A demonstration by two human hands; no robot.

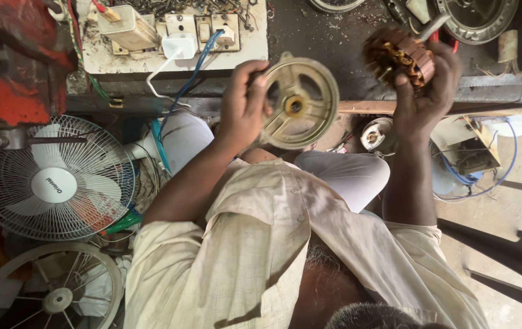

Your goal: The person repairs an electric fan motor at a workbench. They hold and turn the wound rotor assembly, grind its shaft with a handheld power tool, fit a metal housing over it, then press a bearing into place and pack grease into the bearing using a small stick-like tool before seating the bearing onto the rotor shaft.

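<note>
Here left hand (243,103) fingers grip round motor cover (300,103), face toward camera; right hand (422,91) clasps copper-wound stator (400,58).

lower fan guard (54,292) cut off

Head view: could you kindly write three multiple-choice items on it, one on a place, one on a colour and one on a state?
1. Where is the white fan?
A. at the picture's left, beside the left arm
B. up on the bench
C. in the right hand

2. What colour are the windings of the motor core?
A. blue
B. copper-orange
C. white

3. What is the left hand doing?
A. hanging empty
B. gripping the round metal cover
C. resting on the fan

Answers:
1 A, it stands low at the left.
2 B, the coils show copper.
3 B, its fingers close on the cover's rim.
</note>
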